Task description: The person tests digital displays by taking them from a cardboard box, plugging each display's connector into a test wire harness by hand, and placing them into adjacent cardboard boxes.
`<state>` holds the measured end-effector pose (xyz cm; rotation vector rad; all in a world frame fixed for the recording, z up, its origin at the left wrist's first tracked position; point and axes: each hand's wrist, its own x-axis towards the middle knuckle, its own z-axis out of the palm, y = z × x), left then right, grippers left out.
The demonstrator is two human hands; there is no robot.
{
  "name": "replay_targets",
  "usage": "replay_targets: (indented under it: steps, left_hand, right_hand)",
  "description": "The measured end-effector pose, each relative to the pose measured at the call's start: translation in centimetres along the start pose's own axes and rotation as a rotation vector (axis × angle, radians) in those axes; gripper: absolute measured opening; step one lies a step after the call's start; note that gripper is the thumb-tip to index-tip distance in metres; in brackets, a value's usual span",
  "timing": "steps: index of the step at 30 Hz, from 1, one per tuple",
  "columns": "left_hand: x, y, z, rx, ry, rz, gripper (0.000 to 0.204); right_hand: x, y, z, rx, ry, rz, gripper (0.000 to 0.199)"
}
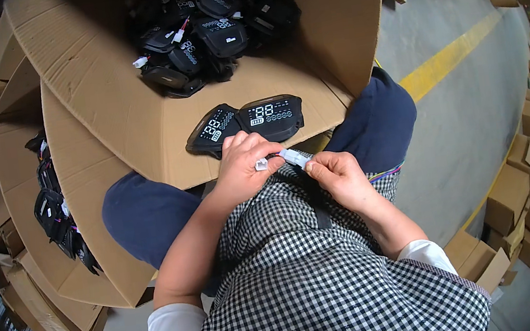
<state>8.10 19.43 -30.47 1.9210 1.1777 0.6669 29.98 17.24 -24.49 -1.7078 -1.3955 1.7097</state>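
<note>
Two black digital instrument displays lie side by side on the cardboard flap before me, the left display (pixel 212 129) tilted against the right display (pixel 272 119); both show white lit symbols. My left hand (pixel 245 167) is closed at the near edge of the left one, fingers pinching a white wire connector (pixel 292 157). From the other side, the thumb and fingers of my right hand (pixel 342 179) grip the same connector's end. The two connector halves appear joined. A second white plug (pixel 261 164) sticks out by my left thumb. Thin coloured wires (pixel 386 172) run out beyond my right hand.
A large open carton (pixel 101 86) holds a heap of similar black displays (pixel 221 34) with white plugs. More displays (pixel 54 213) lie in another carton at the left. At the right are a grey floor with a yellow line (pixel 451 57) and stacked boxes (pixel 510 193).
</note>
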Motion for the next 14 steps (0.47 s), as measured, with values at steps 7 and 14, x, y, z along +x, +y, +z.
replay_targets:
  steps: [7,14]
  left_hand:
    - [-0.1,0.1,-0.7,-0.003,-0.094,0.072,0.022]
    - [0.0,-0.8,-1.8,0.106,-0.193,0.013,0.041]
  right_hand:
    - [1.4,-0.6,-1.1,0.403,-0.3,0.406,0.022]
    - [4.1,-0.4,-0.3,0.051,-0.443,0.128,0.02]
